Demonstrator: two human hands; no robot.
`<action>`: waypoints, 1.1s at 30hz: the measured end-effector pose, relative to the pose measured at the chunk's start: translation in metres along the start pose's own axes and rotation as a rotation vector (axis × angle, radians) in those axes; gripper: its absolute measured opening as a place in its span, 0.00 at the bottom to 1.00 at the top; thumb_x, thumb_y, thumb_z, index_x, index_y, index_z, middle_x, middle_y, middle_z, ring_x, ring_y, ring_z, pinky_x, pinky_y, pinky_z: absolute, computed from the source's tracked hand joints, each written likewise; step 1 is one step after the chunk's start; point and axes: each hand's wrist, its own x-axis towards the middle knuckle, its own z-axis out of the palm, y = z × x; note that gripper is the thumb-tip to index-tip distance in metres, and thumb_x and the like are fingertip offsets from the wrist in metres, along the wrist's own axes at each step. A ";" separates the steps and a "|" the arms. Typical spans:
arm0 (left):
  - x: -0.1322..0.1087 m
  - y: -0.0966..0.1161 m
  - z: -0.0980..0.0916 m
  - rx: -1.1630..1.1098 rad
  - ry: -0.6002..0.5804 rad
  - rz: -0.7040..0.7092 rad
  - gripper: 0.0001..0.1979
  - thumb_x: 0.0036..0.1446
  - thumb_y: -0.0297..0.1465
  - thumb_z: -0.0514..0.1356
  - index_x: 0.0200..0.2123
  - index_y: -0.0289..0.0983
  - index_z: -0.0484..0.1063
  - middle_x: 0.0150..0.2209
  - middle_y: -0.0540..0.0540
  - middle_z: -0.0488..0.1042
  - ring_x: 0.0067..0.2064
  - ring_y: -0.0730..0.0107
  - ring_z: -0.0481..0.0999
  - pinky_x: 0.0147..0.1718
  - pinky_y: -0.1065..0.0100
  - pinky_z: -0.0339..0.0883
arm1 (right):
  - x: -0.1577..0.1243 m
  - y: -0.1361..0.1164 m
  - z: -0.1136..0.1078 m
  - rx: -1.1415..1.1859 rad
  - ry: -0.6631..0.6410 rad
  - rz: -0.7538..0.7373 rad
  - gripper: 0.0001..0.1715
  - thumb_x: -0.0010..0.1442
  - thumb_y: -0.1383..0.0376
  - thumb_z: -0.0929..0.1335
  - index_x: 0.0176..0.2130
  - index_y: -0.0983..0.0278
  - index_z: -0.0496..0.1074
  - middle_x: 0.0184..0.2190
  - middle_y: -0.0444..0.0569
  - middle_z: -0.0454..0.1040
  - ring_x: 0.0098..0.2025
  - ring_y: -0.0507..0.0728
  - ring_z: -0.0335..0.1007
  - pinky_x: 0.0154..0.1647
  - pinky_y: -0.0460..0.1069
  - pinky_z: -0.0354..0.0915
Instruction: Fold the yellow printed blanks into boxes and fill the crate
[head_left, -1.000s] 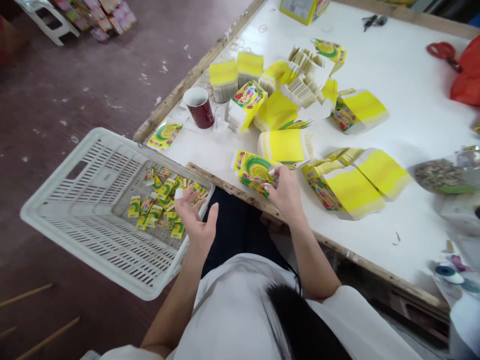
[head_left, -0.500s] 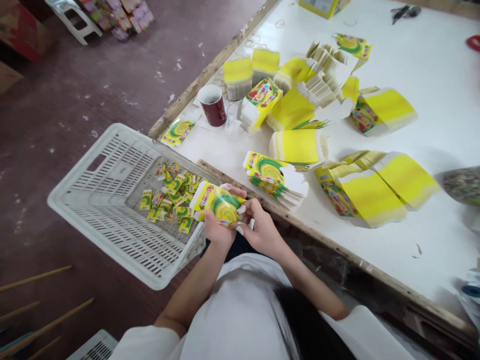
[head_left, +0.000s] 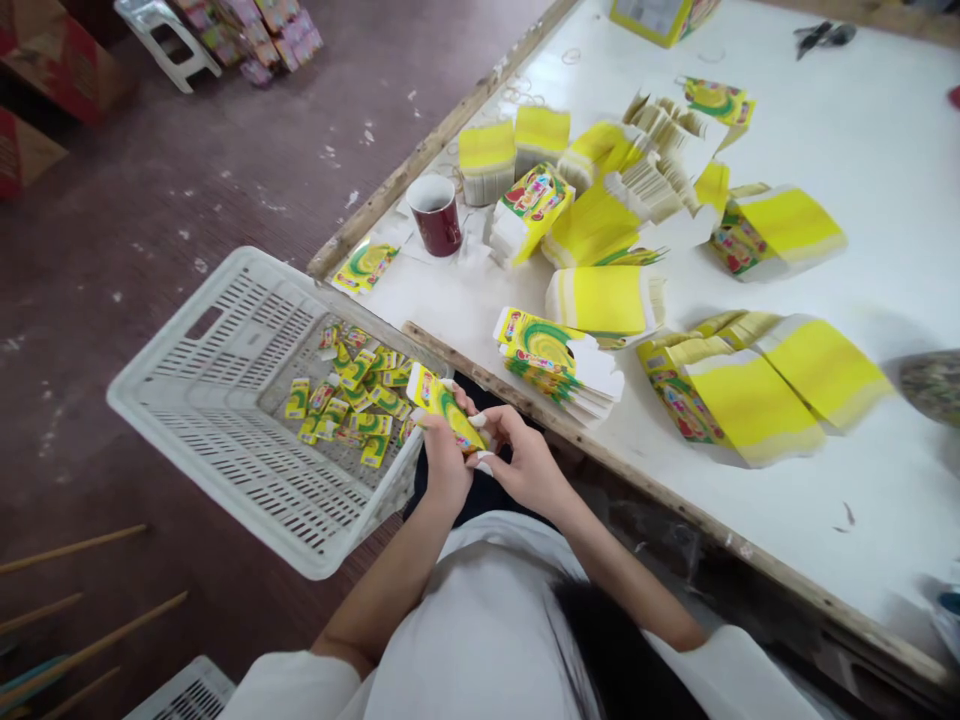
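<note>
A small yellow and green cardboard box (head_left: pixel 444 402) is held in front of my body, tilted, near the table's edge. My left hand (head_left: pixel 448 455) is wrapped round its sides, thumb on the near side. At its lower right end, my right hand (head_left: pixel 517 455) pinches the white end flaps, which my fingers partly hide. To the left stands a white plastic crate (head_left: pixel 247 400) with several small yellow boxes (head_left: pixel 360 385) on its bottom. On the table beside my hands lies a stack of flattened boxes (head_left: pixel 544 350) with white flaps.
The white table (head_left: pixel 750 540) has a wooden edge. Several bundles of yellow cartons (head_left: pixel 750 390) are spread over it. A dark red mug (head_left: pixel 436 222) stands near the left edge by a single flat carton (head_left: pixel 366 265). Scissors (head_left: pixel 823 38) lie at the back.
The box has turned in my hands, so its broad printed face now shows narrower. My right fingers stay at its end flaps. The view has shifted slightly.
</note>
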 end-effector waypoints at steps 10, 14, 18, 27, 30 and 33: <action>-0.002 0.004 -0.005 0.057 -0.008 0.203 0.16 0.47 0.45 0.73 0.28 0.39 0.79 0.30 0.51 0.81 0.30 0.74 0.78 0.34 0.73 0.73 | 0.002 -0.002 -0.026 -0.118 0.192 -0.187 0.03 0.65 0.67 0.65 0.39 0.61 0.70 0.34 0.46 0.74 0.34 0.54 0.69 0.37 0.49 0.66; 0.005 0.023 -0.019 0.156 -0.157 0.198 0.19 0.49 0.49 0.70 0.37 0.42 0.81 0.36 0.47 0.82 0.38 0.67 0.81 0.42 0.67 0.75 | -0.001 -0.008 -0.039 -0.245 0.198 -0.280 0.08 0.65 0.71 0.65 0.42 0.61 0.71 0.35 0.46 0.75 0.35 0.54 0.71 0.37 0.49 0.67; 0.015 0.062 -0.044 0.319 -0.418 0.191 0.40 0.50 0.63 0.59 0.55 0.41 0.74 0.49 0.39 0.79 0.48 0.57 0.79 0.50 0.58 0.73 | -0.003 -0.021 -0.058 -0.532 0.119 -0.480 0.12 0.63 0.75 0.66 0.41 0.60 0.73 0.36 0.47 0.75 0.39 0.55 0.70 0.40 0.49 0.67; 0.002 0.051 -0.033 1.196 -0.700 0.101 0.40 0.48 0.41 0.72 0.61 0.39 0.60 0.56 0.39 0.72 0.56 0.51 0.74 0.56 0.52 0.69 | -0.004 -0.022 -0.039 -0.779 0.162 -0.578 0.15 0.64 0.71 0.67 0.47 0.53 0.73 0.45 0.46 0.77 0.53 0.60 0.67 0.70 0.65 0.50; -0.002 0.039 -0.029 1.239 -0.589 0.176 0.35 0.51 0.37 0.69 0.59 0.38 0.59 0.53 0.40 0.73 0.53 0.55 0.76 0.51 0.57 0.72 | -0.004 -0.013 -0.037 -0.509 0.430 -0.446 0.34 0.63 0.58 0.70 0.65 0.57 0.59 0.63 0.56 0.64 0.66 0.66 0.58 0.69 0.67 0.54; -0.004 0.034 -0.028 1.252 -0.587 0.324 0.36 0.51 0.37 0.69 0.60 0.39 0.57 0.53 0.40 0.73 0.52 0.56 0.77 0.50 0.59 0.72 | -0.002 -0.004 -0.031 -0.125 0.364 -0.213 0.39 0.66 0.48 0.65 0.68 0.60 0.55 0.66 0.58 0.61 0.67 0.66 0.59 0.68 0.64 0.58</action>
